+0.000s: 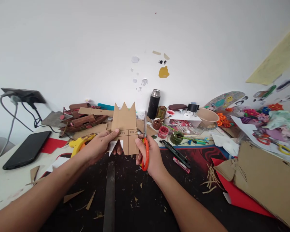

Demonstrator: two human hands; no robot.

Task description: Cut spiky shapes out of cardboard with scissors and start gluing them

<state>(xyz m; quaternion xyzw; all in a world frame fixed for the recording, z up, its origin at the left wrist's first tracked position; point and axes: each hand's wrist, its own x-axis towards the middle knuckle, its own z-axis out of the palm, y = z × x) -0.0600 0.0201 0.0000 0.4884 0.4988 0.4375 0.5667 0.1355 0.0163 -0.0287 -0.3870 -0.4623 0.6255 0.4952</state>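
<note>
Grasps the printed cardboard piece (124, 120) in the left hand (103, 141), thumb in front; pinches its right edge with the right hand (151, 153), fingers also curled round orange-handled scissors (147, 156). Hangs over the black mat (145, 216). Already has three points cut on top, a notch below; looks uncut at lower right.

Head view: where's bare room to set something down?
Best: the black mat between the flat strip and the right forearm, though small scraps dot it. Also the white tabletop between the phone and left forearm, beside the cardboard offcut. Crowded: the back row around the flask and paint jars, and the right side, with orange flowers and a cardboard sheet.
</note>
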